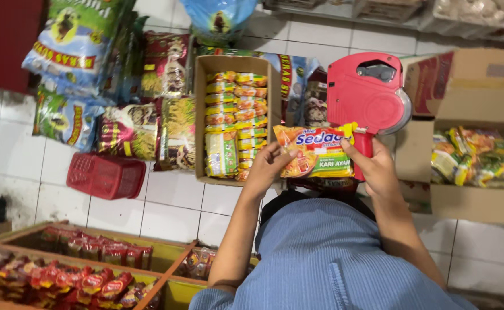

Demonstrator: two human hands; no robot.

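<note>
Gripping a noodle packet at centre frame, the left hand pinches its left edge so the face lies flat and steady. The right hand is closed around the handle of a red price-label gun, its nose touching the packet's upper right corner. Left of them, an open cardboard box holds stacked packets upright.
</note>
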